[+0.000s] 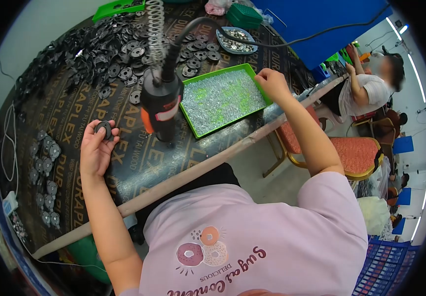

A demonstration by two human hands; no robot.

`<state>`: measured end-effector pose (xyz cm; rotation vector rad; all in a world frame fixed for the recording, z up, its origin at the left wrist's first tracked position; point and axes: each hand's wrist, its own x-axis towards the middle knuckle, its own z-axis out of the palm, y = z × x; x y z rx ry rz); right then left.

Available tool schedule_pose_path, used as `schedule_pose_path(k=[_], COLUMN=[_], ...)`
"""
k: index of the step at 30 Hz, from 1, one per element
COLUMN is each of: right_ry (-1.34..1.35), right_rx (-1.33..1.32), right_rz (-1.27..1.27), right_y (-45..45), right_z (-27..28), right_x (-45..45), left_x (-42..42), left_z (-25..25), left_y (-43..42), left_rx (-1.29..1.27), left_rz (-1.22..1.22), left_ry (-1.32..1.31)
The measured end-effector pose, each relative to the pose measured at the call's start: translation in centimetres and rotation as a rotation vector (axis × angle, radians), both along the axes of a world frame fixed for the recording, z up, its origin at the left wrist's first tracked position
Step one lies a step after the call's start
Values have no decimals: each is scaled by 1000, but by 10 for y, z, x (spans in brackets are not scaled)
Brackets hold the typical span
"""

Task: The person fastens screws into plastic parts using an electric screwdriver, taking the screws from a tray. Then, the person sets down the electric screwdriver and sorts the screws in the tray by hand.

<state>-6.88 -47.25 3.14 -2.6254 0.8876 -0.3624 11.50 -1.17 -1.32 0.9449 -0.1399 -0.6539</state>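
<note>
My left hand (pixel 97 148) is closed around a round black plastic disc (pixel 104 130) with a hole in its centre, just above the table. My right hand (pixel 273 85) hovers at the right edge of a green tray (pixel 189 121) filled with small silvery screws (pixel 222 98). Its fingers are pinched together, and whatever they may hold is too small to see. Between my hands hangs a black electric screwdriver (pixel 161 101) with an orange switch, on a coiled spring (pixel 155 29). Neither hand touches it.
A large heap of black discs (pixel 94 54) covers the far left table. Stacked discs (pixel 47 153) stand at the left. A bowl of metal parts (pixel 236 40) sits behind the tray. A cable (pixel 292 43) arches overhead. A co-worker (pixel 370 89) sits beyond red chairs (pixel 353 155).
</note>
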Motion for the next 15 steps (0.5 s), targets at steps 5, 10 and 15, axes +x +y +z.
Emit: schedule_pose_path(k=[5,10,15], right_ry=[12,67,76], right_rx=[89,-74,-121], right_rz=[70,100,87], right_y=[5,3,-3], right_z=[5,10,2], right_x=[3,3,7], left_x=[-1,0,1], left_z=[-1,0,-2], left_y=[1,1,1], left_rx=[2,3,4], left_rz=[14,3,-9], left_ry=[3,-5,-7])
